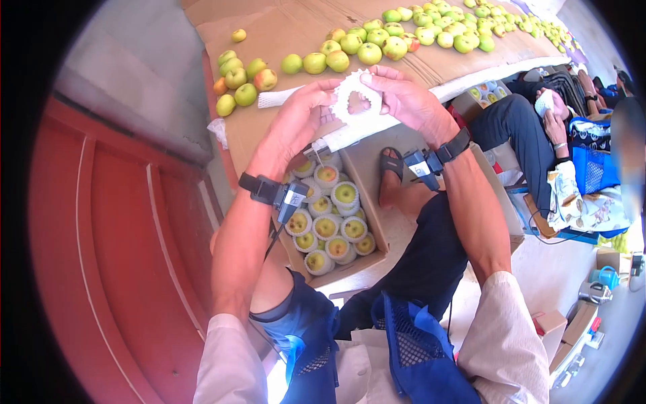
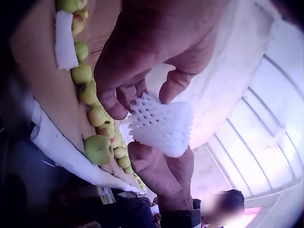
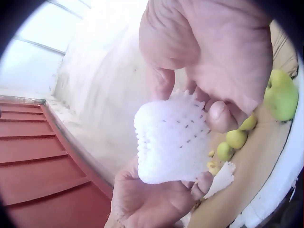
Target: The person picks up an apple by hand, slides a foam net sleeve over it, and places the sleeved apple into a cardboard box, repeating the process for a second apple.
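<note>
At your far left stands a red panelled door. Next to it a cardboard sheet lies spread out, with a small cluster of green and reddish apples near its left edge and a spare foam sleeve lying flat just beside them.

Your left hand is raised over the cardboard's near edge. Its thumb and fingers are curled and pinch the left rim of a white foam net. In the left wrist view the net hangs between the fingertips of that hand above and your other hand below it.

The net is in mid-air between your 2 hands, stretched into an open ring, clear of the cardboard and touching no apple.

Below your hands an open box holds apples already wrapped in white nets, packed side by side.

Your right hand grasps the net's right rim, with its fingers bent round the edge. The right wrist view shows the net clamped by that hand from above, with the left hand gripping it from underneath.

Beyond your right hand a long row of apples runs along the cardboard. Further right another person sits, holding a white net of their own.
</note>
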`<state>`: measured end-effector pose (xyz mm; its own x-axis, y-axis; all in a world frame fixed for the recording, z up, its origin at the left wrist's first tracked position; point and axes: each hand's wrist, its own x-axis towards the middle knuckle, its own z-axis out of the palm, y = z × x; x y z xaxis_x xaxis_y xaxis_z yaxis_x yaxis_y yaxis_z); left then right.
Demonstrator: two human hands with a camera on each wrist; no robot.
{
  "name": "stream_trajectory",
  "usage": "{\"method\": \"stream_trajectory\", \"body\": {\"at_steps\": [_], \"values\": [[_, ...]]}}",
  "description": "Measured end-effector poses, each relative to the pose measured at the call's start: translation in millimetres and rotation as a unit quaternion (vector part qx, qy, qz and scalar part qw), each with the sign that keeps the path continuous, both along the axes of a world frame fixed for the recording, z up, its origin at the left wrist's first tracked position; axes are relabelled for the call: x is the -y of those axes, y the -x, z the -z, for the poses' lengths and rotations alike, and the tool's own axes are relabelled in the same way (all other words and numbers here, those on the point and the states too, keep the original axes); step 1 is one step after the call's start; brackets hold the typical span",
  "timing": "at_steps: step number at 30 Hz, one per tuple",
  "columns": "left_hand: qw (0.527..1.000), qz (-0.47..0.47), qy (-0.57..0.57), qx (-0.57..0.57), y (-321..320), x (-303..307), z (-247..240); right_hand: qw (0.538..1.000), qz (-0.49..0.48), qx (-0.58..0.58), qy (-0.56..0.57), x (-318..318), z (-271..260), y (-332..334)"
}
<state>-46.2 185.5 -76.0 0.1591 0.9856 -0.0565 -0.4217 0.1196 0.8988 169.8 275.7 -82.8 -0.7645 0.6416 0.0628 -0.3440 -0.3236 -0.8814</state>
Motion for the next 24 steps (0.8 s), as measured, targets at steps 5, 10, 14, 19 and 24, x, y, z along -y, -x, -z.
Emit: {"method": "stream_trajectory", "body": {"at_steps": [5,10,14,19,24], "values": [[0.997,0.062,0.048,-0.010,-2,-22,9,0.996,0.048,0.076,-0.017,-16,6,-17],[0.990,0.089,0.111,0.024,-20,-42,10,0.992,0.052,0.106,-0.034,-26,7,-35],[0.989,0.104,0.101,0.019,-27,-59,26,0.980,0.092,0.165,-0.060,-40,23,-48],[0.996,0.030,0.068,-0.042,-37,-80,50,0.938,0.218,0.245,-0.114,-38,25,-38],[0.987,-0.077,0.060,-0.125,-51,-93,59,0.882,0.323,0.249,-0.238,-75,71,-24]]}}
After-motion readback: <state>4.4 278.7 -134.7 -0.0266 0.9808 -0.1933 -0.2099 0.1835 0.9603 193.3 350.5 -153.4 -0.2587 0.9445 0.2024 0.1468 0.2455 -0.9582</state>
